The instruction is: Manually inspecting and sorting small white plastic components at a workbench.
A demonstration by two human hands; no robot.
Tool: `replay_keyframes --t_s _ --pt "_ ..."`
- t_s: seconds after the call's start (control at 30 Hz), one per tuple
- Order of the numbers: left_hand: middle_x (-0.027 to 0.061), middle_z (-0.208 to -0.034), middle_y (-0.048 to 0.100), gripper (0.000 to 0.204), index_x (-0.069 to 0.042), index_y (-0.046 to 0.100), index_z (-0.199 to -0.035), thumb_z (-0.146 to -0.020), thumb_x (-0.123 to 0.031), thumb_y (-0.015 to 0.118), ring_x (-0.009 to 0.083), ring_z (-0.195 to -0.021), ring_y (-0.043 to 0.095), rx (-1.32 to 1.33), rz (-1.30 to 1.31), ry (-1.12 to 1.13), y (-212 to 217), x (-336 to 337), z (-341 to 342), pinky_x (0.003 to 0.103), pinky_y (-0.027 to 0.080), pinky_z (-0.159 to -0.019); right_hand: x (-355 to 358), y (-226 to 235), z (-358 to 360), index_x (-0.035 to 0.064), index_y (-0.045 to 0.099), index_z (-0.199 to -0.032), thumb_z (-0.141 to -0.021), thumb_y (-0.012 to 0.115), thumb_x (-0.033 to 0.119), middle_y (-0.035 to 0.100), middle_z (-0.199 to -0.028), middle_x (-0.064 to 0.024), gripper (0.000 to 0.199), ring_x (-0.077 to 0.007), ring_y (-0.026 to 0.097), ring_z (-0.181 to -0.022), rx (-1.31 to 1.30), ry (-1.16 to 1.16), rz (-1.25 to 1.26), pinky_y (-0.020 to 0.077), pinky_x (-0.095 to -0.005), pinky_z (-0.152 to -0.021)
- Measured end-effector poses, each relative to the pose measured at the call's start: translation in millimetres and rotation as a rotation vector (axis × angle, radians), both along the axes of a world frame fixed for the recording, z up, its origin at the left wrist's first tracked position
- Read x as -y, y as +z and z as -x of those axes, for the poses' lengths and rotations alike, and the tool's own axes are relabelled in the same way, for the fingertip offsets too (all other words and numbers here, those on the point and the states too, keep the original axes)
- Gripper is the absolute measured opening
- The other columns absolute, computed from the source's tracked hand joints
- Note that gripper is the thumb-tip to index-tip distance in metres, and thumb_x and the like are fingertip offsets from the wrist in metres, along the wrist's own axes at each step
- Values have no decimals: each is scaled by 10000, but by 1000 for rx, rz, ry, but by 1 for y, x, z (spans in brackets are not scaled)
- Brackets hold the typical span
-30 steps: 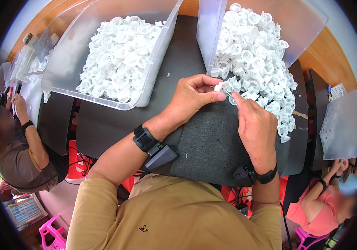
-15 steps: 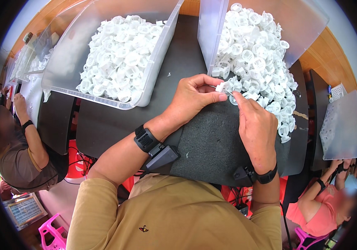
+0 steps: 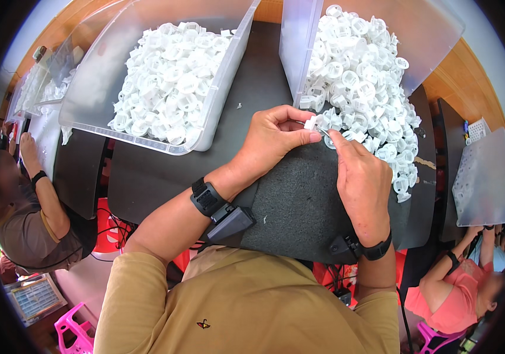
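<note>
My left hand (image 3: 280, 133) pinches a small white plastic part (image 3: 311, 123) between thumb and forefinger. Close against it, my right hand (image 3: 363, 174) is closed with its forefinger pointing at the part. A thin, greyish sliver of a tool (image 3: 325, 133) shows at the right fingertips; most of it is hidden, so its kind is unclear. Just beyond both hands lies a spilled heap of white plastic parts (image 3: 361, 88), round-based with square raised middles. A black foam mat (image 3: 299, 203) lies below my hands on the dark table (image 3: 158, 183).
A clear plastic bin (image 3: 220, 88) full of similar white parts stands at left. Another clear bin (image 3: 292, 53), tipped on its side, surrounds the heap's far end. One person (image 3: 34, 218) sits at left, another (image 3: 456, 283) at right beside a translucent bin (image 3: 485, 183).
My hands stay in nearly the same place; the white part has turned slightly in my left fingers. The person at right has shifted their arms a little.
</note>
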State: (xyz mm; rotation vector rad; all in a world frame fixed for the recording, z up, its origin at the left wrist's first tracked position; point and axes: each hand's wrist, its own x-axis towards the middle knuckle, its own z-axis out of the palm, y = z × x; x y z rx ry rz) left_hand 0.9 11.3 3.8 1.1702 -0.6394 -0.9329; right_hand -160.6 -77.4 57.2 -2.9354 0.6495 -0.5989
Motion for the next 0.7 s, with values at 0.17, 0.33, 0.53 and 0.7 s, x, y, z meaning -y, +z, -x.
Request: replay_keyframes --t_s 0.17,0.33,0.53,0.7 --pt "102 -999 687 293 44 631 -1064 -796 3 742 108 -895 650 31 -21 10 2 -1 1 242 535 -820 -4 3 -1 120 667 -1122 -808 590 53 620 -736 -58 330 -248 625 -567 -52 -23 63 493 -361 -506" --pt "100 -1001 687 293 46 637 -1059 -789 6 746 109 -898 651 69 -44 15 2 0 4 239 537 -818 -9 -1 -2 119 664 -1120 -804 587 66 628 -747 -55 330 -245 633 -582 -101 -36 103 490 -362 -501" --pt "100 -1017 681 308 42 635 -1076 -792 -1 746 112 -917 647 76 -54 -25 -2 0 -3 250 532 -843 6 -1 3 135 669 -1113 -817 576 63 649 -769 -73 318 -261 644 -629 -39 50 -27 490 -363 -515" --pt "107 -1078 661 335 41 612 -1129 -818 -13 723 139 -973 638 -191 27 -166 -6 0 -15 270 518 -894 17 11 8 144 687 -1085 -799 605 40 630 -740 -65 314 -260 623 -619 116 88 -246 475 -358 -532"
